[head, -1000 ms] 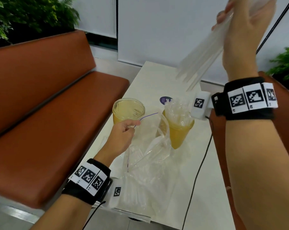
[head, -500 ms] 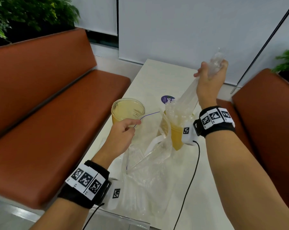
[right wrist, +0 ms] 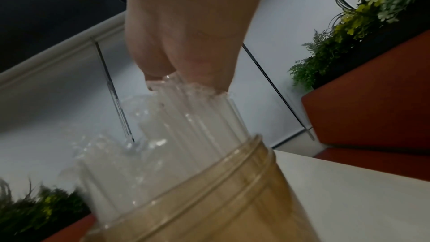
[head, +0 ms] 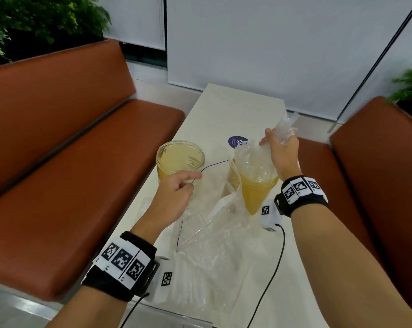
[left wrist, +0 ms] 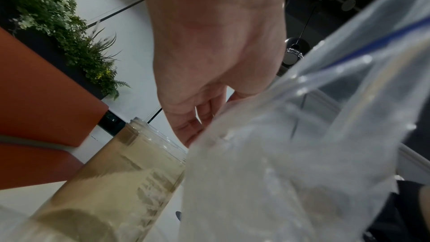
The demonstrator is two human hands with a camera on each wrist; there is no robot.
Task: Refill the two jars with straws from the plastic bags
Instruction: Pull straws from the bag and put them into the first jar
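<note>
Right hand [head: 279, 150], gripping a straw bundle [head: 259, 162], had lowered it into the right jar [head: 257, 192]; left hand [head: 174, 195] still pinched the bag [head: 212, 233]. Left jar [head: 180, 159] remained unfilled.

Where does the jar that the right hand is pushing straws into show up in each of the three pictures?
Head: the right jar stands right of centre on the table, below the right hand.
Left wrist: only a blurred amber shape behind the plastic bag; I cannot tell that it is this jar.
Right wrist: it fills the bottom centre.
Shared landmark: the orange bench, seen in all three.
</note>
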